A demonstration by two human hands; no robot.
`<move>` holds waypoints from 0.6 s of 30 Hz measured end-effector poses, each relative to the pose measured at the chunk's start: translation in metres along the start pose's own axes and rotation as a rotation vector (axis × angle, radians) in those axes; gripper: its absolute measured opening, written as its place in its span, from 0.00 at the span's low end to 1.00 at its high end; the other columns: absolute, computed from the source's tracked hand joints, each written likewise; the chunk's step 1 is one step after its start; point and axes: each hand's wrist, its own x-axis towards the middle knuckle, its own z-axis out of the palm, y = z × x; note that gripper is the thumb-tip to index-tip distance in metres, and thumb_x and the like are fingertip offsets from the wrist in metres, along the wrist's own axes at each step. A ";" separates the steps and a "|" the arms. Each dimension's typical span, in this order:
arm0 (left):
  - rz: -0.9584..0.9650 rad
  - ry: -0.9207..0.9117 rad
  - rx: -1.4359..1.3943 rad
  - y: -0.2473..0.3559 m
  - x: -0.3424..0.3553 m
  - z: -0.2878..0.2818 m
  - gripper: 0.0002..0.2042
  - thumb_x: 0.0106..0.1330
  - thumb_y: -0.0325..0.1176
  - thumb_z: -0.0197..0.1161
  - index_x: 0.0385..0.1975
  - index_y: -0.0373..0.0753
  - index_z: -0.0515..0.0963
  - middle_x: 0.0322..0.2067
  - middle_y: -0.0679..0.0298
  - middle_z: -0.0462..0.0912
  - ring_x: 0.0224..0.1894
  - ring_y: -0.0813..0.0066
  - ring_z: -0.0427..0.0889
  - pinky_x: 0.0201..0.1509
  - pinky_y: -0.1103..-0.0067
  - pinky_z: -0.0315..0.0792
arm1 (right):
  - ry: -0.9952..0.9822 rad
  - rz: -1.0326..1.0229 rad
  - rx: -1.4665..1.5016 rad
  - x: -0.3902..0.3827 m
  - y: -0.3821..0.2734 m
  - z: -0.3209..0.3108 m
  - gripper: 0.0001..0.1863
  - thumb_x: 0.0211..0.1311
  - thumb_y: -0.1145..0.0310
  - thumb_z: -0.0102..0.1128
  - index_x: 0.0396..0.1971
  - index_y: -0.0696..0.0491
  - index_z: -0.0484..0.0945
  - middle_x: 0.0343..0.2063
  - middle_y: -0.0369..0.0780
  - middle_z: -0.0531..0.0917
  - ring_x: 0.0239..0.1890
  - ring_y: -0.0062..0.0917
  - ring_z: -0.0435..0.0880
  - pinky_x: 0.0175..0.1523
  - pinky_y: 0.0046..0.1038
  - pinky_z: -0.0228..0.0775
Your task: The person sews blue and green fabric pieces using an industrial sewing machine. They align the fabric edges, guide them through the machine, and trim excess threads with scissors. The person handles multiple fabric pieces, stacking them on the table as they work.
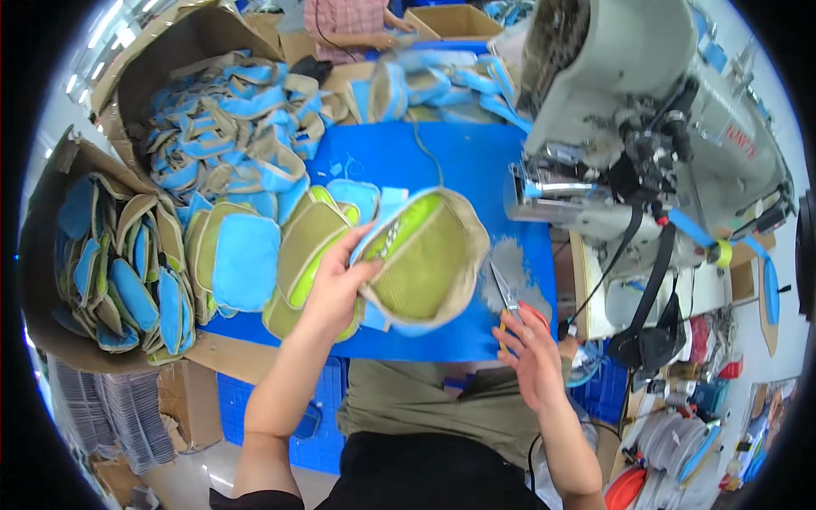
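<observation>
A rounded fabric pouch [425, 272], lined in green mesh with a beige edge, is held by its left side in my left hand [344, 276], thumb laid over the rim. It hangs above the blue work surface with its inside turned up. At the right, my right hand [531, 353] has its fingers curled about the handles of a pair of scissors [503, 287]. Their metal blades point away from me, over a grey worn patch. Left of the pouch lie several flat green and blue fabric pieces, among them a blue panel [245, 263].
A sewing machine [612, 161] stands at the right. Cardboard boxes at the left hold blue and beige fabric pieces [225, 127] and stacked pouches [132, 280]. Across the blue table [484, 161], a person in a pink checked shirt [348, 25] stands beyond more fabric pieces.
</observation>
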 end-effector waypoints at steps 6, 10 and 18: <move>0.393 0.032 -0.393 0.082 0.136 0.034 0.29 0.74 0.34 0.59 0.72 0.33 0.62 0.67 0.56 0.72 0.68 0.65 0.72 0.74 0.69 0.62 | 0.076 -0.044 -0.100 -0.021 0.004 -0.030 0.29 0.74 0.58 0.61 0.69 0.54 0.65 0.62 0.43 0.79 0.61 0.32 0.82 0.55 0.31 0.77; 0.674 0.300 -0.072 0.106 0.130 0.069 0.31 0.74 0.38 0.60 0.73 0.32 0.62 0.69 0.55 0.71 0.70 0.63 0.70 0.74 0.66 0.61 | 0.088 -0.122 -0.189 -0.038 0.001 -0.038 0.30 0.73 0.60 0.62 0.68 0.55 0.65 0.62 0.44 0.79 0.59 0.32 0.83 0.53 0.30 0.79; 0.641 -0.927 -0.411 0.090 -0.094 0.132 0.15 0.74 0.29 0.59 0.53 0.25 0.80 0.51 0.42 0.85 0.47 0.49 0.87 0.51 0.64 0.82 | 0.307 -0.469 -0.440 -0.066 -0.060 -0.066 0.25 0.71 0.68 0.64 0.64 0.58 0.71 0.57 0.41 0.82 0.55 0.25 0.82 0.54 0.25 0.74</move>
